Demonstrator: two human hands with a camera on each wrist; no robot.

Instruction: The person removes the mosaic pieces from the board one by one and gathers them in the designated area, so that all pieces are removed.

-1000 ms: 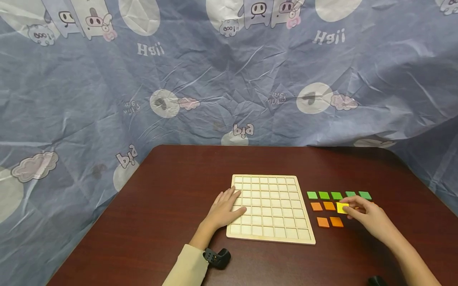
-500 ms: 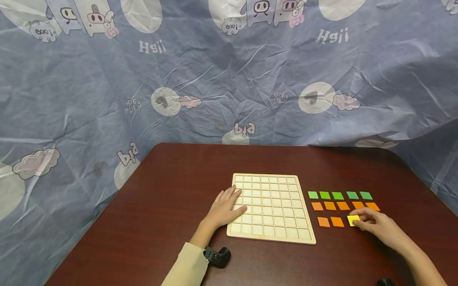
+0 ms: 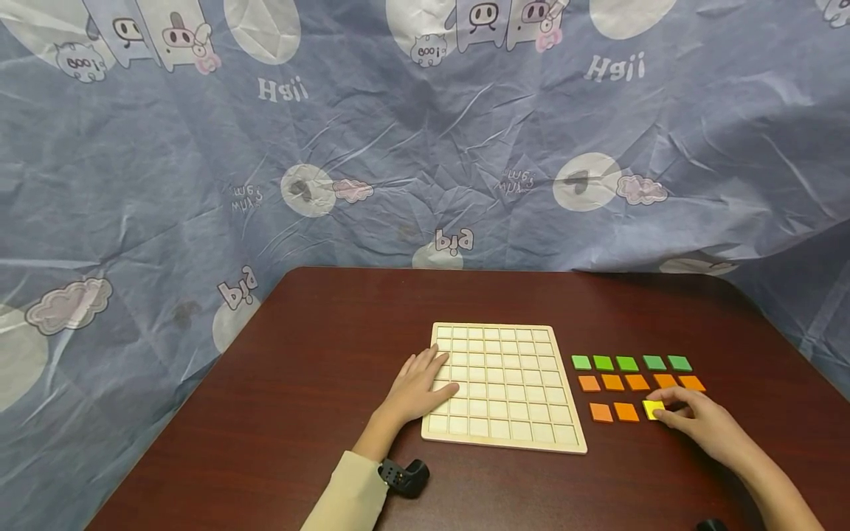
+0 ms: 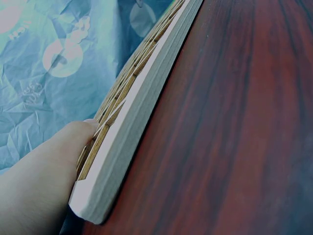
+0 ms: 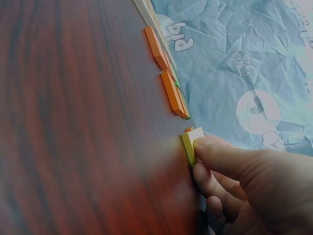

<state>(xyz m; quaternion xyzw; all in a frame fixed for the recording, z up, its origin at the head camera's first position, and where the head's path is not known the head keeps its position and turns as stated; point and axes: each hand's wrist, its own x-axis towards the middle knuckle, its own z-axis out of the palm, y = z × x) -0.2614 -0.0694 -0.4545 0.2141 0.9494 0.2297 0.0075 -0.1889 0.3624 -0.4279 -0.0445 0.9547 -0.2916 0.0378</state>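
I'm setting the yellow tile (image 3: 653, 408) down right of the two orange tiles (image 3: 614, 411); my right hand (image 3: 697, 424) fingers pinch it. My left hand (image 3: 417, 387) lies flat on the grid board (image 3: 505, 383). Next, I'd judge, comes a clean release.

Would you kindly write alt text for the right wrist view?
A right hand pinches a yellow square tile lying on a dark red wooden table. Beyond it lie two orange tiles, with a blue printed cloth behind.
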